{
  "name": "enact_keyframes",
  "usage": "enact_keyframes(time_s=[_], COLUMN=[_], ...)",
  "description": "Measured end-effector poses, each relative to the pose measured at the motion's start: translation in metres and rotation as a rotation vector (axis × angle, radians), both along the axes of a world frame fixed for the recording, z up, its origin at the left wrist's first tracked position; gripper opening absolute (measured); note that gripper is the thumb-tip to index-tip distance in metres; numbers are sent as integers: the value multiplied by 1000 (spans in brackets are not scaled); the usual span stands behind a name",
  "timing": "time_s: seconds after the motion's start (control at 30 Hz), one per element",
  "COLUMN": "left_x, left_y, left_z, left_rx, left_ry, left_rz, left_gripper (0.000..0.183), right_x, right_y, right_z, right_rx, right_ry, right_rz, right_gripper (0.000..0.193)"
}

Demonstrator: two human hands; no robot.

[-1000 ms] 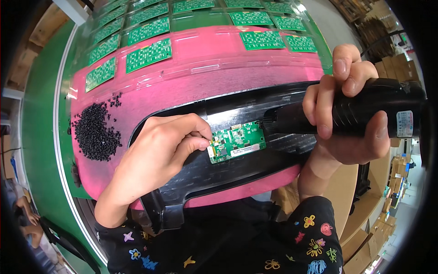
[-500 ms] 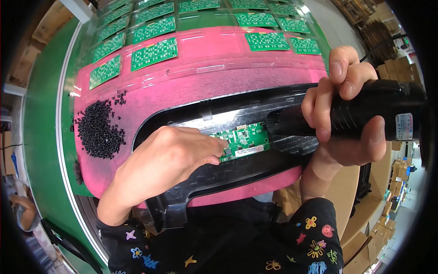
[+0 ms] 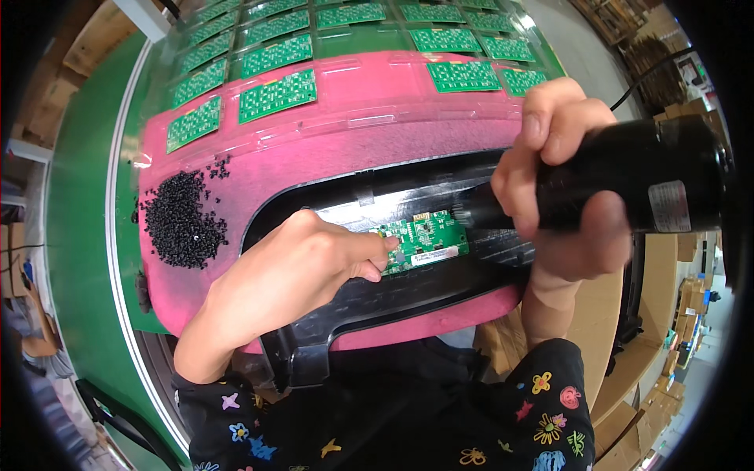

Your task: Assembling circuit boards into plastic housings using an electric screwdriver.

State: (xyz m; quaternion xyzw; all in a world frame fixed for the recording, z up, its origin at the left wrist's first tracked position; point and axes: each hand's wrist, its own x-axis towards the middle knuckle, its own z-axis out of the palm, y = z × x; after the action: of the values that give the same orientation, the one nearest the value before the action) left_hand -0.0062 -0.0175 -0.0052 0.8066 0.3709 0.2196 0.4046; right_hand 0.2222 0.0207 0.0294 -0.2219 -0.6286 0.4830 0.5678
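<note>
A green circuit board (image 3: 430, 239) with a white label strip lies inside a long black plastic housing (image 3: 338, 206). My left hand (image 3: 310, 255) is closed over the board's left end, thumb and fingers pinching it. In my right hand (image 3: 561, 169) is a thick black cylindrical power tool (image 3: 644, 177), held nearly level with fingers wrapped round it. The tool's narrower nose reaches the board's upper right corner; its exact tip is hard to make out. Left of the housing, a heap of small black screws (image 3: 182, 220) rests on a pink mat (image 3: 314, 145).
Clear plastic trays (image 3: 357, 64) holding several more green boards (image 3: 279, 96) spread over the far part of the green table (image 3: 71, 259). Cardboard boxes (image 3: 597, 314) stand at the right. A dark cable (image 3: 648, 78) runs at the upper right. Another person's arm (image 3: 41, 322) shows at the far left.
My right hand and the power tool have moved left, bringing the nose closer over the board's corner. My left hand keeps its pinch on the board. The whole view has shifted slightly.
</note>
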Motion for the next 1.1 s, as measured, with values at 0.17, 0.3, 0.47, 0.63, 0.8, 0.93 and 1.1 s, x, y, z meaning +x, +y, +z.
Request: enact_keyframes(time_s=[0.17, 0.3, 0.47, 0.63, 0.8, 0.93, 1.1], left_x=[9, 13, 12, 12, 11, 8, 3], left_y=[6, 7, 8, 7, 8, 8, 11], left_z=[-2, 3, -3, -6, -3, 1, 2], left_rx=[116, 160, 234, 232, 221, 192, 234], left_ry=[-79, -63, -122, -129, -157, -55, -175], left_rz=[22, 134, 111, 95, 117, 246, 381], left_gripper=[11, 14, 15, 15, 15, 13, 22], right_x=[16, 4, 3, -7, -6, -6, -5], right_y=[0, -7, -6, -6, -8, -9, -4], right_z=[-2, -2, -10, -12, -12, -17, -22], right_rx=[85, 109, 125, 191, 236, 150, 131], right_ry=[360, 742, 738, 816, 804, 609, 349], right_rz=[205, 237, 238, 255, 228, 175, 190], right_gripper=[43, 37, 37, 36, 36, 41, 48])
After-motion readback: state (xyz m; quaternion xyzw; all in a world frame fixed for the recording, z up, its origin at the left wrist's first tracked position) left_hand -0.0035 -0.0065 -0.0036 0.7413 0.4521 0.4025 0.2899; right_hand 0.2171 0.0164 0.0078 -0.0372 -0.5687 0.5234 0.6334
